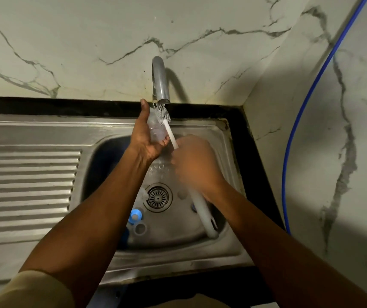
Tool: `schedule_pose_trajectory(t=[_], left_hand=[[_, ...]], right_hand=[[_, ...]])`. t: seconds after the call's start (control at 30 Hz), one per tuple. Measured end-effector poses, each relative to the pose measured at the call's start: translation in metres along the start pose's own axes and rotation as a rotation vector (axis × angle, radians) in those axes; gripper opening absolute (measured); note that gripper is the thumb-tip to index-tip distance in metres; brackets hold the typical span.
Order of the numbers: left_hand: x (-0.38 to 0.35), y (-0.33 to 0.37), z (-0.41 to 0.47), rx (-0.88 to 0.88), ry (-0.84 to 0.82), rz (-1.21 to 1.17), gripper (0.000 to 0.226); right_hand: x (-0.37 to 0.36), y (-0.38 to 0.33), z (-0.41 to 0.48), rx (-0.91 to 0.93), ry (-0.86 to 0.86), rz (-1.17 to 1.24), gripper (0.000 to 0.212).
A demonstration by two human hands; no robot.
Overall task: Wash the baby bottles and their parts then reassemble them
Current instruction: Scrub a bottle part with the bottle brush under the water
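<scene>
The left hand [147, 141], just above the middle of the frame, curls its fingers round a clear baby bottle [155, 130] and holds it tilted, its upper end close under the spout of the metal faucet [160, 85]. The thumb points up toward the wall. To its right, the right hand [195, 161] is blurred but closed in a fist round the white handle of a bottle brush [171, 134]. The brush's bristle head sits at the bottle's upper end, directly below the spout. Whether the bristles are inside the bottle's mouth cannot be told. The thick end of the handle reaches down past the wrist over the basin. Below the hands, in the steel sink [178, 258], a blue ring [134, 216] and a pale ring [140, 228] lie side by side, lower left of the drain [158, 197]. Other small parts near them are too dim to name. A ridged drainboard [29, 185] fills the left of the frame. A black counter [251, 174] borders the sink on the right, under a marble wall [67, 41]. A blue hose [300, 130] runs down the right-hand wall. A tan sleeve [22, 290] shows at the lower left.
</scene>
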State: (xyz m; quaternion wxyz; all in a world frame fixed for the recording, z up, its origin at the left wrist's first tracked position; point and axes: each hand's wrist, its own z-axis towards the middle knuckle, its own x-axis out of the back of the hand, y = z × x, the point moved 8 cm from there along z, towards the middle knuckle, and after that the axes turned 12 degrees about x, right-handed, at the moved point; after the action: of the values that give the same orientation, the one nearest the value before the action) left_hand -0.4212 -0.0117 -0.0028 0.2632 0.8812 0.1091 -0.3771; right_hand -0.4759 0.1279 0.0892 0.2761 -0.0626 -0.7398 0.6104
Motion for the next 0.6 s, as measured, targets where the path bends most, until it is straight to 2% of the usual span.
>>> schedule_pose_trajectory(t=[0.07, 0.1, 0.17, 0.23, 0.37, 0.43, 0.53, 0.6], left_hand=[[-0.002, -0.005, -0.001, 0.013, 0.001, -0.008, 0.031], [-0.001, -0.004, -0.002, 0.017, 0.014, -0.029, 0.027], [0.012, 0.003, 0.0, 0.031, 0.086, -0.077, 0.033], [0.023, 0.009, 0.005, 0.043, 0.124, -0.072, 0.036], [-0.002, -0.006, -0.001, 0.051, -0.005, -0.023, 0.038], [-0.009, -0.003, -0.003, 0.031, -0.053, -0.044, 0.036], [0.009, 0.015, 0.005, 0.0, 0.026, -0.044, 0.031], [0.01, 0.013, 0.006, 0.003, 0.042, -0.044, 0.025]], right_hand=[[0.003, -0.004, 0.009, -0.007, 0.015, 0.054, 0.02], [0.0, -0.004, 0.007, -0.026, -0.021, 0.118, 0.022], [-0.011, -0.002, -0.009, -0.059, -0.129, 0.179, 0.028], [-0.014, -0.001, -0.023, -0.032, -0.187, 0.063, 0.03], [0.0, -0.008, 0.003, -0.015, -0.002, 0.019, 0.024], [-0.001, -0.014, 0.001, 0.0, -0.052, -0.014, 0.025], [-0.01, -0.021, -0.024, 0.071, -0.197, -0.149, 0.031], [-0.006, -0.019, -0.019, 0.072, -0.144, -0.15, 0.029]])
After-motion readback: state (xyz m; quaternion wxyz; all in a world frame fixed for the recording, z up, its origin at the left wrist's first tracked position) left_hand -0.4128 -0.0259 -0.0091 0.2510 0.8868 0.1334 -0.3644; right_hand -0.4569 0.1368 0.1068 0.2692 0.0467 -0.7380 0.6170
